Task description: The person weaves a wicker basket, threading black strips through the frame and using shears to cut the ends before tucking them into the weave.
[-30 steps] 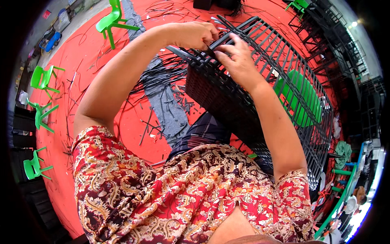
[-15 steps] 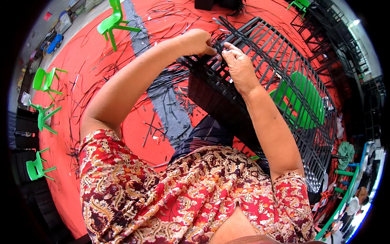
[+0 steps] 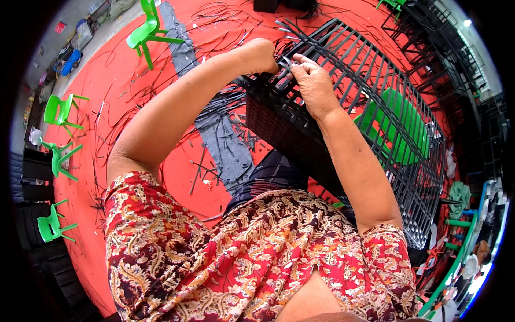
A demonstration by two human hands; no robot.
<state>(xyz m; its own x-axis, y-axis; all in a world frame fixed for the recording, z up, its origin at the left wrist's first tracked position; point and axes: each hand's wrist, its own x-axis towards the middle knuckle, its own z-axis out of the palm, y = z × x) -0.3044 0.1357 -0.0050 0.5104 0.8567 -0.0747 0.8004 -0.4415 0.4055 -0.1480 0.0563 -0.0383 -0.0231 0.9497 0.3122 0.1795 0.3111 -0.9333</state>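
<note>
A large black piece of wickerwork [image 3: 279,121] leans across my lap, its near side tightly woven and its top laid with spaced strips. At its far left corner my left hand [image 3: 262,56] is curled closed; its fingertips are turned away and what they hold is hidden. Close beside it, my right hand [image 3: 315,88] pinches a flat black strip [image 3: 286,62] between thumb and index finger, the other fingers partly raised. Loose strip ends [image 3: 292,31] stick out just beyond both hands.
Red floor covering [image 3: 177,161] carries scattered black strips and a grey cloth runner [image 3: 228,155] with offcuts. A green chair [image 3: 397,129] shows through the strips. Another green chair [image 3: 147,35] stands far left, several more along the left edge. Dark frames [image 3: 429,48] stack at the right.
My left hand has turned slightly, hiding its fingertips. The pinched strip end now shows more between the hands, and the wickerwork has shifted a little left in view.
</note>
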